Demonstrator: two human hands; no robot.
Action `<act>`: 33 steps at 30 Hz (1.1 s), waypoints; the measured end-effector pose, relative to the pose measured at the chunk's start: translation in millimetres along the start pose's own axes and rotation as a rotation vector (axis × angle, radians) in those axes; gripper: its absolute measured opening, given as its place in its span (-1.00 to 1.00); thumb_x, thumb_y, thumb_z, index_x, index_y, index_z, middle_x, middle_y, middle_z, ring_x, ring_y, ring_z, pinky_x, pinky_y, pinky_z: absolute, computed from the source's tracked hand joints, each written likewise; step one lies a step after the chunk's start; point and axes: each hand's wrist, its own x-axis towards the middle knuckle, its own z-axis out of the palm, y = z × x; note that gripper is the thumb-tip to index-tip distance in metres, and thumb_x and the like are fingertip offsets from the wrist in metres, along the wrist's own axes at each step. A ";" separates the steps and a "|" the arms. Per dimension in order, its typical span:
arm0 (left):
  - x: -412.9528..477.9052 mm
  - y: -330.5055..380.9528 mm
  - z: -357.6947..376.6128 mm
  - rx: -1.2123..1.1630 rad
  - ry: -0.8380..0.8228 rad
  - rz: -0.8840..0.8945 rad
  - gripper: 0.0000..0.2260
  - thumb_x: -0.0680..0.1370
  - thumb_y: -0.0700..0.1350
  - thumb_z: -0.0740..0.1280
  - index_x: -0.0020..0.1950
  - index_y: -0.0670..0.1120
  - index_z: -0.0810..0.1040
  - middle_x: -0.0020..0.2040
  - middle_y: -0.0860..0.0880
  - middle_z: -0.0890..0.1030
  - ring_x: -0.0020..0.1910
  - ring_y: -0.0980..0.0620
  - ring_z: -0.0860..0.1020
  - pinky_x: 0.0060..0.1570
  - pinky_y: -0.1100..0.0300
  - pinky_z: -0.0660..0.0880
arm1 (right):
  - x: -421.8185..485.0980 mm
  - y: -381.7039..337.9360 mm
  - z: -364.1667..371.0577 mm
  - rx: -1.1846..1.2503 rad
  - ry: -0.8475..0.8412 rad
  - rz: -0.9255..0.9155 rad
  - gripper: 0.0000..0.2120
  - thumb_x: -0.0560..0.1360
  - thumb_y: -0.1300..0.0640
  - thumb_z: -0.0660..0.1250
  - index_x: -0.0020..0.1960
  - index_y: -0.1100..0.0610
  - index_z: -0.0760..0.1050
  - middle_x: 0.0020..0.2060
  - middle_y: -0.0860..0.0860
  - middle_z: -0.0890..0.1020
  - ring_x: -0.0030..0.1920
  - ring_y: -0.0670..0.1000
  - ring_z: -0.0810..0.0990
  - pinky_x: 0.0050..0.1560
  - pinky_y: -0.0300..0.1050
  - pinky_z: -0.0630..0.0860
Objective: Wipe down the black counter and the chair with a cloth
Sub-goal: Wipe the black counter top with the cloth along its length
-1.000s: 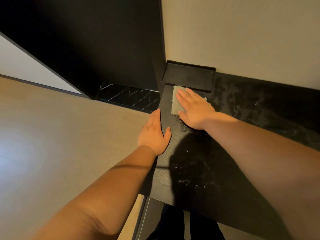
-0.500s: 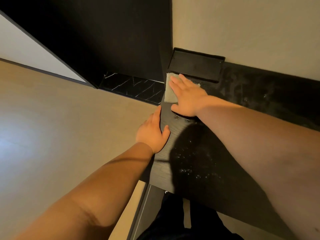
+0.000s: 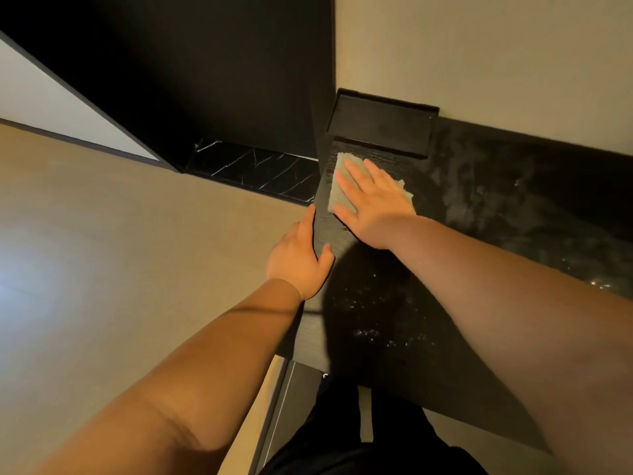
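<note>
Cloth (image 3: 335, 195) mostly under right hand (image 3: 376, 207)

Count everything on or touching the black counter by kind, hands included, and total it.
cloth: 1
tray: 1
hands: 2 (right hand flat on the cloth, left hand at the edge of the counter)
total: 4

Your right hand (image 3: 371, 204) lies flat with straight fingers on the pale cloth (image 3: 339, 186), pressing it onto the black counter (image 3: 428, 303) just in front of a shallow black tray (image 3: 382, 123) at the wall. Your left hand (image 3: 298, 258) rests on the counter's left edge, thumb on top.
</note>
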 end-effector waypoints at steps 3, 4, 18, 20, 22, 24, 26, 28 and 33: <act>-1.2 -0.1 -0.6 0.001 0.000 -0.002 -0.28 0.62 0.14 0.26 0.71 0.02 0.04 0.42 -0.13 0.52 0.26 -0.12 0.58 0.20 -0.09 0.56 | -0.1 -18.0 3.6 0.008 0.000 0.039 -0.38 0.68 -0.31 -0.18 0.68 -0.18 -0.20 0.67 -0.08 -0.29 0.65 0.10 -0.34 0.62 0.10 -0.34; -0.6 -0.9 0.0 -0.009 0.000 -0.001 -0.28 0.62 0.16 0.26 0.71 0.03 0.05 0.40 -0.13 0.53 0.25 -0.12 0.58 0.19 -0.09 0.56 | -8.1 -21.0 3.9 0.013 -0.025 0.003 -0.39 0.69 -0.29 -0.16 0.68 -0.19 -0.19 0.66 -0.09 -0.30 0.64 0.09 -0.36 0.60 0.08 -0.37; 1.7 0.4 -0.8 0.016 -0.051 -0.061 -0.27 0.64 0.15 0.23 0.73 0.09 -0.02 0.47 -0.08 0.50 0.33 -0.11 0.54 0.31 -0.07 0.50 | -43.5 6.0 9.2 0.047 -0.004 0.293 -0.23 0.61 -0.41 -0.19 0.69 -0.06 -0.22 0.67 0.04 -0.28 0.64 0.20 -0.35 0.63 0.21 -0.28; 1.4 1.2 -1.1 0.010 -0.045 -0.064 -0.28 0.64 0.15 0.23 0.72 0.10 -0.02 0.42 -0.07 0.54 0.26 -0.08 0.58 0.25 -0.06 0.54 | -61.6 -13.1 22.2 0.000 -0.033 0.128 -0.15 0.54 -0.50 -0.25 0.69 -0.08 -0.25 0.66 0.01 -0.32 0.63 0.15 -0.39 0.63 0.21 -0.26; 1.5 0.9 -0.8 0.018 -0.035 -0.080 -0.30 0.64 0.14 0.22 0.72 0.11 -0.02 0.41 -0.05 0.56 0.22 -0.05 0.59 0.20 -0.03 0.56 | -72.6 -10.7 25.0 -0.033 -0.085 -0.010 -0.18 0.55 -0.49 -0.21 0.68 -0.11 -0.26 0.66 -0.06 -0.32 0.63 0.07 -0.40 0.64 0.15 -0.25; 0.2 1.3 -1.8 0.027 -0.026 -0.078 -0.30 0.65 0.13 0.22 0.73 0.10 -0.02 0.40 -0.05 0.57 0.20 -0.06 0.60 0.18 -0.03 0.56 | -68.6 4.5 18.2 -0.034 -0.084 -0.049 -0.26 0.62 -0.40 -0.14 0.69 -0.13 -0.22 0.67 -0.11 -0.27 0.65 0.03 -0.35 0.65 0.10 -0.22; -2.3 2.2 -2.8 0.029 -0.010 -0.061 -0.30 0.65 0.12 0.23 0.73 0.07 0.00 0.33 -0.06 0.60 0.13 -0.07 0.61 0.11 0.00 0.57 | -58.7 13.2 14.6 -0.048 -0.018 0.005 -0.29 0.64 -0.35 -0.19 0.70 -0.09 -0.16 0.68 -0.07 -0.20 0.66 0.07 -0.27 0.66 0.14 -0.15; -5.4 2.4 -2.6 0.042 0.002 -0.067 -0.31 0.67 0.10 0.23 0.73 0.03 0.01 0.21 -0.06 0.65 0.03 -0.05 0.62 0.02 0.01 0.58 | -46.7 8.8 15.8 -0.021 0.038 0.126 -0.32 0.66 -0.30 -0.23 0.70 -0.03 -0.12 0.69 -0.01 -0.16 0.67 0.13 -0.24 0.66 0.17 -0.16; -26.9 2.4 -1.2 0.026 -0.004 -0.122 -0.36 0.69 0.13 0.19 0.71 0.02 0.04 0.11 -0.06 0.66 -0.06 -0.04 0.63 -0.03 -0.08 0.63 | -59.3 -25.8 32.0 -0.023 0.026 0.018 -0.34 0.71 -0.24 -0.13 0.70 0.02 -0.14 0.69 0.04 -0.19 0.66 0.16 -0.29 0.64 0.16 -0.25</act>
